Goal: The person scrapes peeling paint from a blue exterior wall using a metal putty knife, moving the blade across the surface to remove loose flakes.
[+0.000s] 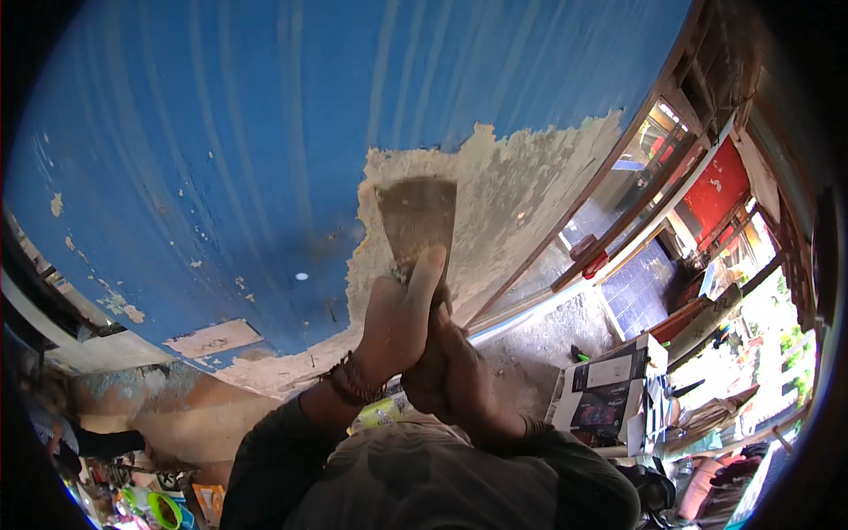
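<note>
- Nearest the camera, the left hand and right hand are both wrapping the handle of a wide scraper; the left hand's fingers are closing tight around it with one finger lying up along the blade's base, and the right is clasping just below, touching the left.
- A beaded bracelet is sitting on the left wrist.
- The scraper's long axis is running up the picture, blade end pointing away from the person, its straight edge lying against the wall.
- The blade is resting on the bare plaster patch, just beside the ragged edge of the blue paint.
- Open painted wall is spreading left and above; to the right a wooden frame is bounding the patch.
- Farther right, cardboard boxes are standing well apart.
</note>
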A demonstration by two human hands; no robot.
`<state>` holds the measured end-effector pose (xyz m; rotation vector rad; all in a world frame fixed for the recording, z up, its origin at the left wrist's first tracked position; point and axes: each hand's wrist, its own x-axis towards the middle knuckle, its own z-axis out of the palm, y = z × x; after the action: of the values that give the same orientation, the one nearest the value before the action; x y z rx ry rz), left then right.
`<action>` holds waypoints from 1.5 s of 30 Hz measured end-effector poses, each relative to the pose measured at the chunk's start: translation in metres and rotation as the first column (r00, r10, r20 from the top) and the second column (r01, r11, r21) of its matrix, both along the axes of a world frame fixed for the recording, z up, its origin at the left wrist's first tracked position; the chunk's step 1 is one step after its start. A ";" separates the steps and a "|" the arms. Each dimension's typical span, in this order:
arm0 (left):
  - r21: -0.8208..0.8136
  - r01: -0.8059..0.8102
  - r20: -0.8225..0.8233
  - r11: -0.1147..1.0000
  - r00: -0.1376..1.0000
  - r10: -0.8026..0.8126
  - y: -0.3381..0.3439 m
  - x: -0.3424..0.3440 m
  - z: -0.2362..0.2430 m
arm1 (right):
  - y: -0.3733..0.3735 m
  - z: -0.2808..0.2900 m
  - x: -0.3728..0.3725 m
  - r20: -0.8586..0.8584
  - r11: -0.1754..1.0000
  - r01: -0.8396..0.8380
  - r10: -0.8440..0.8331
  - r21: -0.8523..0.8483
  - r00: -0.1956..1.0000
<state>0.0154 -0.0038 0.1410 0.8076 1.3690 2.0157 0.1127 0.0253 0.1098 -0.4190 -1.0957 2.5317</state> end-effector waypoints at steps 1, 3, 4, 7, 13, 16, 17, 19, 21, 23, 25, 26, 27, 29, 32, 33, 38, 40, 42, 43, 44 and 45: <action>-0.001 0.020 -0.004 1.000 1.000 -0.020 -0.002 -0.003 -0.001 | -0.004 0.005 0.000 -0.005 1.000 0.007 -0.007 0.010 1.000; -0.007 0.059 0.007 0.998 0.998 -0.059 -0.006 -0.019 0.013 | -0.003 0.019 -0.014 0.035 1.000 0.006 -0.005 -0.022 0.999; -0.015 0.088 -0.006 0.996 0.996 -0.088 -0.007 -0.021 0.021 | -0.001 0.024 -0.016 0.050 0.999 -0.005 0.008 -0.054 0.999; -0.007 0.008 -0.122 1.000 0.992 -0.009 -0.005 -0.014 0.002 | -0.004 0.012 -0.014 0.034 1.000 -0.025 0.025 0.018 0.999; -0.024 0.021 -0.149 0.999 0.989 -0.025 -0.004 -0.021 0.014 | 0.008 0.004 -0.019 0.000 0.997 -0.071 0.071 -0.028 0.998; -0.051 0.022 -0.129 0.998 0.991 -0.028 -0.003 -0.013 0.010 | 0.007 -0.002 -0.013 0.006 0.995 -0.090 0.090 -0.049 0.996; -0.019 -0.017 -0.127 1.000 0.992 0.014 -0.001 -0.010 -0.001 | 0.004 -0.009 -0.015 0.060 1.000 0.003 -0.002 -0.010 0.998; 0.038 -0.106 -0.194 0.994 0.975 0.111 0.004 -0.008 -0.009 | -0.004 -0.001 -0.017 0.076 0.995 0.073 -0.078 0.062 0.994; 0.034 -0.007 -0.147 0.999 0.989 0.012 0.004 -0.018 0.004 | 0.003 0.002 -0.017 0.114 0.974 0.065 -0.091 0.219 0.989; -0.022 0.056 -0.129 0.998 0.990 -0.058 0.001 -0.018 0.015 | 0.004 0.002 -0.015 0.069 0.996 0.008 -0.014 0.088 0.998; -0.021 -0.024 -0.216 1.000 0.976 0.019 -0.001 -0.013 -0.007 | 0.004 -0.003 -0.014 0.017 0.997 -0.065 0.066 -0.042 0.998; -0.017 -0.100 -0.304 0.995 0.948 0.090 -0.004 -0.010 -0.024 | 0.001 -0.012 -0.012 0.064 0.997 -0.060 0.057 0.040 0.996; -0.048 -0.115 -0.198 0.992 0.975 0.103 -0.004 -0.005 -0.044 | 0.002 -0.024 -0.011 0.109 0.991 -0.051 0.038 0.120 0.993; -0.179 0.004 0.047 0.984 0.999 0.004 -0.009 -0.004 -0.098 | 0.008 -0.074 -0.001 0.178 0.982 -0.113 0.086 0.150 0.980; -0.444 0.262 0.285 0.857 0.948 -0.142 -0.032 0.000 -0.156 | 0.011 -0.131 0.033 0.341 0.987 -0.158 0.135 0.041 0.930; -0.545 0.228 0.018 0.807 0.965 -0.261 -0.043 -0.004 -0.179 | 0.009 -0.140 0.046 0.444 0.993 -0.121 0.104 0.010 0.890; -0.678 -0.110 -0.447 0.726 0.846 -0.289 -0.084 -0.022 -0.220 | 0.017 -0.167 0.072 0.517 0.265 -0.452 -0.292 0.852 0.804; -0.631 -0.125 -0.447 0.766 0.865 -0.226 -0.088 -0.020 -0.209 | 0.021 -0.162 0.066 0.590 0.419 -0.457 -0.280 0.785 0.758; -0.548 -0.127 -0.495 0.827 0.846 -0.198 -0.085 -0.014 -0.186 | 0.026 -0.177 0.073 0.488 0.268 -0.425 -0.243 0.864 0.838; -0.559 -0.122 -0.481 0.820 0.853 -0.201 -0.083 -0.010 -0.177 | 0.023 -0.162 0.068 0.476 0.369 -0.366 -0.274 0.854 0.836; -0.488 -0.129 -0.512 0.863 0.843 -0.164 -0.083 -0.003 -0.169 | 0.020 -0.155 0.065 0.470 0.461 -0.304 -0.304 0.834 0.829; -0.415 -0.137 -0.540 0.900 0.833 -0.122 -0.082 0.004 -0.165 | 0.021 -0.157 0.065 0.515 0.503 -0.320 -0.314 0.803 0.798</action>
<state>0.0196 -0.0860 -0.0241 1.2239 2.0564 1.4125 0.1782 0.0459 -0.0471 -0.9385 -2.4172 1.4302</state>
